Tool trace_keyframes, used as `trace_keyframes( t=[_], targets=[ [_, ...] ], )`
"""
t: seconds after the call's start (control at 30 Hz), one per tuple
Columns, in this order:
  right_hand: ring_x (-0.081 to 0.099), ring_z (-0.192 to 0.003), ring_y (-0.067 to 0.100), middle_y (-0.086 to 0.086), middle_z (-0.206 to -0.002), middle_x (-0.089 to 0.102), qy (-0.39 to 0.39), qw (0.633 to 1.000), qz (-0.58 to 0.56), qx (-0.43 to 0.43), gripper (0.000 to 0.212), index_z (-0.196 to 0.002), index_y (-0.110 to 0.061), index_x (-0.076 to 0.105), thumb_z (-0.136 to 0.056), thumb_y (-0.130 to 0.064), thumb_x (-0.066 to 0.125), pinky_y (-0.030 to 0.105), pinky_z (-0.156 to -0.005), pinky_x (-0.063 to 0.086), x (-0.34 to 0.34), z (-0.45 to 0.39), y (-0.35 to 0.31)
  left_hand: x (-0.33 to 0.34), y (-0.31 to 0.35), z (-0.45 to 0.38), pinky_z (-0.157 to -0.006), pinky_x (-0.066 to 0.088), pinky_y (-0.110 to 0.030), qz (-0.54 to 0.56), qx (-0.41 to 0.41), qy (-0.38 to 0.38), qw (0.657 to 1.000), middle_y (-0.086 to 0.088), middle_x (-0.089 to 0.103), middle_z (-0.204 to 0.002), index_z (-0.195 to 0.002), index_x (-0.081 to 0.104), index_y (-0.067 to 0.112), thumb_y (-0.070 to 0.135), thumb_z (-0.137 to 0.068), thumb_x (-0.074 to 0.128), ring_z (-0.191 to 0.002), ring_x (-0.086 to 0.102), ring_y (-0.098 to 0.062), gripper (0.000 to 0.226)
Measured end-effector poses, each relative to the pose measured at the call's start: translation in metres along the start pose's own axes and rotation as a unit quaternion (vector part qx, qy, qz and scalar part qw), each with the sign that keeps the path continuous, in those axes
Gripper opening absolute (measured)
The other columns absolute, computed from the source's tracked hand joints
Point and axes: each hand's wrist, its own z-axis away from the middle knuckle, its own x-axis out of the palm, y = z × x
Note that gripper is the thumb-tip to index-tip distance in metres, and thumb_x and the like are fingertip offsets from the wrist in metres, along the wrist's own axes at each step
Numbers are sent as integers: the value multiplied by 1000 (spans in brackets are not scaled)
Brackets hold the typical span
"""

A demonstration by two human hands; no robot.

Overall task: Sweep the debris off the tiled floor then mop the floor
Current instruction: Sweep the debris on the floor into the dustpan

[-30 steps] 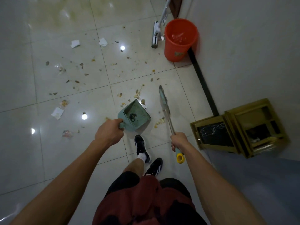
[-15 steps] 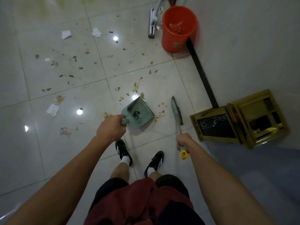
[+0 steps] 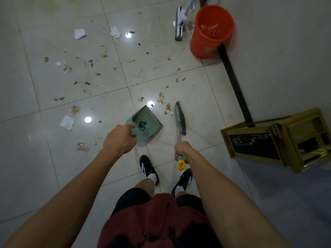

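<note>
Glossy pale tiled floor [image 3: 53, 158], brown crumb debris [image 3: 163, 100] scattered ahead of both hands; left hand [image 3: 119, 139] grips green plastic dustpan [image 3: 145, 122], right hand [image 3: 182, 151] grips yellow-capped green hand broom [image 3: 180, 119], bristles beside debris

A single wide-angle view is given, taken from the person's head and directed forward and steeply down. The tiled floor [image 3: 53, 167] is seen from standing height, with its tile lines bent by the lens. Both forearms are shown reaching in from the bottom corners, the shoes [image 3: 148, 167] lying almost straight below. The upper edge of the frame is reached by an orange bucket [image 3: 211, 31], and the right side is filled by a wall [image 3: 286, 51]. No second view is provided, so nothing is shared.
</note>
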Motion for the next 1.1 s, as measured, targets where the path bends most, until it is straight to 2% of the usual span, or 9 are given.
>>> trace_keyframes(
  t=[0.17,0.23,0.3,0.37,0.43,0.53,0.63,0.83,1.1],
  targets=[
    [49,-43,23,13,-56,54,-27,1000,2,-8,30,-108,8,57,-85,3,38,33,-54,42,37,5,-28,-22,-29,-9,-68,62,-38,6,-8,11,1000,-3,70,-93,-110,70,26,23,-86,56,-75,66,-24,28],
    [48,-46,20,12,-62,52,-39,999,10,-14,15,-89,0,56,-91,0,42,31,-49,42,44,9,-36,-26,-39,-8,-68,62,-40,9,-8,15,1000,-3,70,-94,-107,70,26,23,-86,55,-76,66,-25,26],
    [48,-53,18,9,-67,50,-39,997,29,-53,24,-72,-10,47,-95,-4,45,28,-51,44,49,12,-38,-28,-45,-4,-67,62,-39,9,-8,18,1000,-4,70,-96,-106,69,25,22,-88,56,-76,66,-25,23],
    [49,-55,17,7,-68,50,-40,996,36,-70,29,-69,-13,44,-97,-6,46,26,-51,45,50,16,-34,-27,-50,1,-67,62,-39,7,-8,22,1000,-4,71,-97,-109,69,24,22,-89,55,-76,66,-25,24],
    [47,-52,18,8,-67,49,-37,996,17,-73,26,-71,-14,45,-97,-6,45,28,-48,44,49,17,-24,-24,-52,8,-68,62,-39,8,-12,25,1000,-5,71,-98,-113,69,25,23,-89,55,-77,67,-25,27],
    [37,-46,17,11,-64,44,-33,997,-59,-38,20,-85,-7,53,-97,-2,38,21,-41,34,41,18,-2,-16,-46,22,-70,61,-40,-7,-14,36,999,-4,69,-92,-112,68,26,23,-86,54,-77,66,-26,29],
    [35,-45,16,10,-62,43,-27,995,-82,-50,20,-91,-6,56,-96,-1,37,20,-41,32,25,24,28,-2,-34,41,-71,61,-40,-25,4,34,999,-5,69,-93,-117,67,28,24,-88,55,-78,66,-25,32],
    [39,-43,18,11,-59,46,1,991,-109,-80,17,-94,-3,58,-95,-1,41,21,-41,35,-18,34,108,30,6,86,-68,60,-36,-54,46,30,997,-6,69,-100,-128,64,24,22,-92,57,-80,65,-22,36],
    [50,-39,22,18,-60,56,70,993,-84,-43,30,-111,9,60,-90,0,41,28,-45,44,-57,20,201,65,36,129,-69,61,-40,-56,72,27,995,-5,69,-99,-123,67,26,23,-91,55,-79,65,-24,34]
  ],
)
